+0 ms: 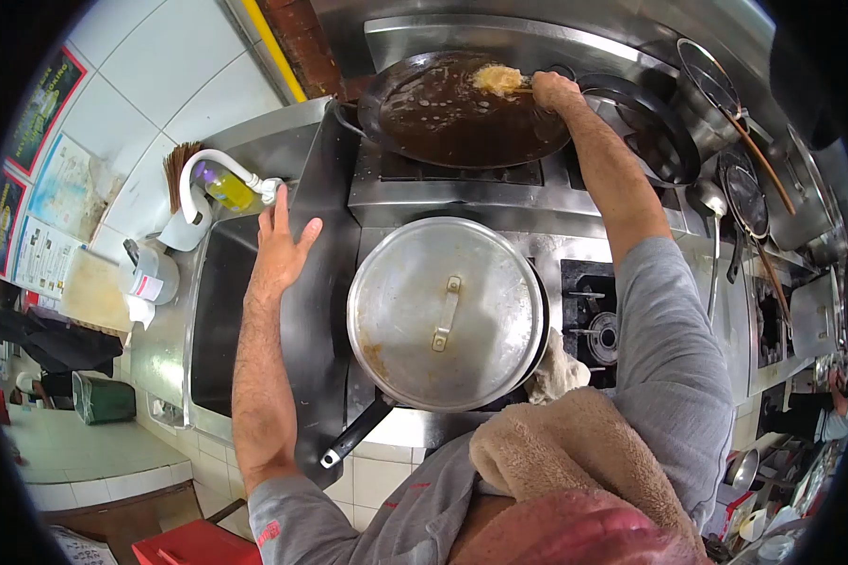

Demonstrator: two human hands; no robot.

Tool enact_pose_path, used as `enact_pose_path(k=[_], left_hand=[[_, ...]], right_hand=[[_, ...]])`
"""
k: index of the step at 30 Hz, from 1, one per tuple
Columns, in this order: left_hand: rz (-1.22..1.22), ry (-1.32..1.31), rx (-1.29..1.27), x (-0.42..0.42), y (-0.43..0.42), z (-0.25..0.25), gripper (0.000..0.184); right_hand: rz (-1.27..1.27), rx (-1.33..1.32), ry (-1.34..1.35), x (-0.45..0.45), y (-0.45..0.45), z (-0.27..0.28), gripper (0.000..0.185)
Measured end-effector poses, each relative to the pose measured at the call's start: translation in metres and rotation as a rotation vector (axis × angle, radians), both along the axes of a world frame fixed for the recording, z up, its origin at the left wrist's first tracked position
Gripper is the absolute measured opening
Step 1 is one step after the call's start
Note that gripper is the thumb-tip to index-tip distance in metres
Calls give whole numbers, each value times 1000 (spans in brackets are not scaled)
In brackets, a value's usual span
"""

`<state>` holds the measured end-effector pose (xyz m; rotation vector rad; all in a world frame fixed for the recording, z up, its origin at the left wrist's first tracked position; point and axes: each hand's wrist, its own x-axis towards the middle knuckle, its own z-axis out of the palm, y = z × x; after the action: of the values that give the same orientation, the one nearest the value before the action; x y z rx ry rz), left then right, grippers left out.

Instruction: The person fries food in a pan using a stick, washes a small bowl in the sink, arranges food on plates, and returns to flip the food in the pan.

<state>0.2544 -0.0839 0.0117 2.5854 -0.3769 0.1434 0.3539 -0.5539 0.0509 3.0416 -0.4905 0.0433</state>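
Note:
My right hand (pixel 554 91) is closed around a thin wooden stick (pixel 523 90) over the far right part of a wide dark wok (pixel 471 141). The stick's tip is at a golden, battered-looking piece of food (pixel 497 79) in bubbling brown oil. My left hand (pixel 283 250) is held out with its fingers apart, holding nothing. Its fingertips overlap the nozzle of a white tap (pixel 269 190); I cannot tell whether they touch. Between my arms stands a large pan covered by a round metal lid (pixel 405 292), its black handle (pixel 358 433) pointing towards me.
A sink (pixel 221 311) lies at left, with a yellow-green bottle (pixel 226 190) behind it. Right of the lidded pan are a cloth (pixel 558 369) and a gas burner (pixel 601 337). A black pan (pixel 683 141), a ladle (pixel 711 200) and strainers (pixel 746 198) crowd the right side.

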Motion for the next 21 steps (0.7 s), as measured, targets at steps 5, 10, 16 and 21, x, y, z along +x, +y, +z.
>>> enact_pose_path(k=[5,10,16,21], left_hand=[[7,24,-19,0,0,1,77],[-10,10,-15,1,1,-1,77],[-5,-2,10,2,2,-3,77],[4,-11,29,2,2,-3,78]], right_hand=[[3,89,-16,29,33,-15,32],[97,199,17,43,73,-20,34],[128,323,15,30,126,-11,36],[355,241,88,32,147,-12,37]])
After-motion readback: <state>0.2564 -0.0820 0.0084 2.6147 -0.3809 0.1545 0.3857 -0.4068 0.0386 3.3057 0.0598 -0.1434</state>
